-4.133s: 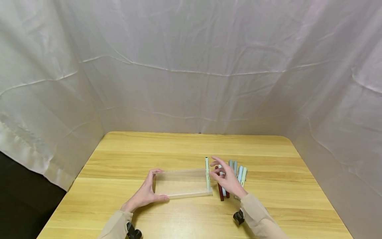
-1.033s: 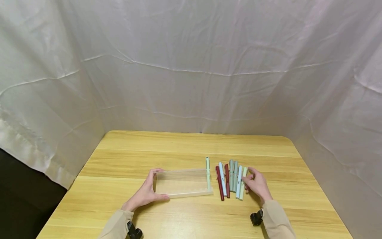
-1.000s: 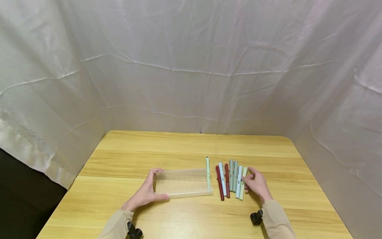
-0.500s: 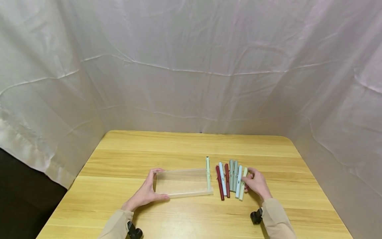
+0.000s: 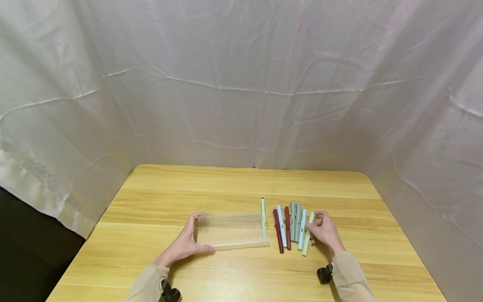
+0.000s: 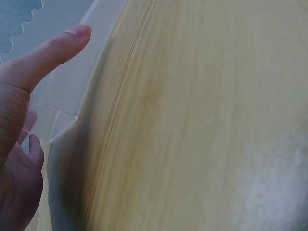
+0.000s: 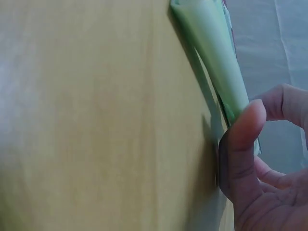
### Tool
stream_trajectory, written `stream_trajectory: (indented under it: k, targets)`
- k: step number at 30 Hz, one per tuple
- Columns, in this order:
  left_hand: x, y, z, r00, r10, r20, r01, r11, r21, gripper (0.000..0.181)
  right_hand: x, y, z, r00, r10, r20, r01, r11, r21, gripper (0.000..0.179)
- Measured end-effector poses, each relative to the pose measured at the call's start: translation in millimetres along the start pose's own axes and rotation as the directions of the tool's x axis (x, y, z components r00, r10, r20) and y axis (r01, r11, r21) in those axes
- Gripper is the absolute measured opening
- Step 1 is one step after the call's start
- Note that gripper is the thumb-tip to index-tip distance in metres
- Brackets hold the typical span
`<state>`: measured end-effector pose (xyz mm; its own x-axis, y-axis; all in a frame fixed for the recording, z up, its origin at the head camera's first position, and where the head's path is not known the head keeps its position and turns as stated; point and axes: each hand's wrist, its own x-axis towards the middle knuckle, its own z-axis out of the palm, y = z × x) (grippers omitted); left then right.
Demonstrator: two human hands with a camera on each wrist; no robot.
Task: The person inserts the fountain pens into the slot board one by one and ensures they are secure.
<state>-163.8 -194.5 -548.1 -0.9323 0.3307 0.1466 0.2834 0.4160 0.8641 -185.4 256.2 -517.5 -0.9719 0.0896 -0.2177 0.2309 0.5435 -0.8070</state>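
Note:
My left hand (image 5: pixel 182 244) grips the left end of a clear plastic pen tray (image 5: pixel 241 246), thumb along its front side and fingers at the back. Scalloped edges on the tray (image 6: pixel 72 77) show in the left wrist view. One light green capped pen (image 5: pixel 263 226) lies across the tray's right end. To the right, my right hand (image 5: pixel 325 234) pinches another light green pen (image 5: pixel 306 245) near its upper end, between thumb and fingers. In the right wrist view this pen (image 7: pixel 216 53) is tilted close over the table.
Beside the held pen lies a row of capped pens: a light blue pen (image 5: pixel 302 230), two grey-green pens (image 5: pixel 292 222), a dark red pen (image 5: pixel 287 228), a second light blue pen (image 5: pixel 281 226) and a dark red pen (image 5: pixel 278 230). Pale curtains (image 5: pixel 241 105) surround the wooden table (image 5: pixel 234 277).
My right hand has left the tray's right end and moved right to the pen row. The outermost light green pen has shifted slightly away from the light blue one. My left hand has stayed put.

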Motion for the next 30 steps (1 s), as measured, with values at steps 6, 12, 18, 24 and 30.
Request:
stream_trajectory:
  k: [6, 12, 18, 24, 30]
  targets:
    - [-0.1, -0.7, -0.4, 1.000, 0.008, 0.000, -0.008, 1.000, -0.010, 0.103, 0.0, 2.5, -2.0, 1.000, -0.027, -0.010, 0.027, 0.998, 0.061, 0.064]
    - [-0.3, -0.4, -0.6, 1.000, 0.000, 0.006, 0.000, 1.000, -0.008, 0.103, 0.0, 3.6, -4.3, 0.998, -0.054, -0.031, 0.057, 0.990, 0.127, 0.067]
    - [-0.1, -1.4, -0.5, 1.000, 0.021, 0.005, -0.021, 1.000, 0.002, 0.101, -0.7, 4.4, -5.8, 0.993, -0.111, -0.050, 0.119, 0.977, 0.178, 0.069]
    - [0.4, -1.1, -0.4, 1.000, 0.006, 0.003, -0.006, 1.000, -0.004, 0.102, -2.0, 4.0, -5.9, 0.990, -0.133, -0.053, 0.142, 0.962, 0.232, 0.072]
    - [0.3, -0.5, -0.2, 1.000, 0.012, 0.005, -0.012, 1.000, -0.005, 0.102, -4.2, 0.2, -5.0, 0.990, -0.130, -0.053, 0.140, 0.943, 0.303, 0.069]
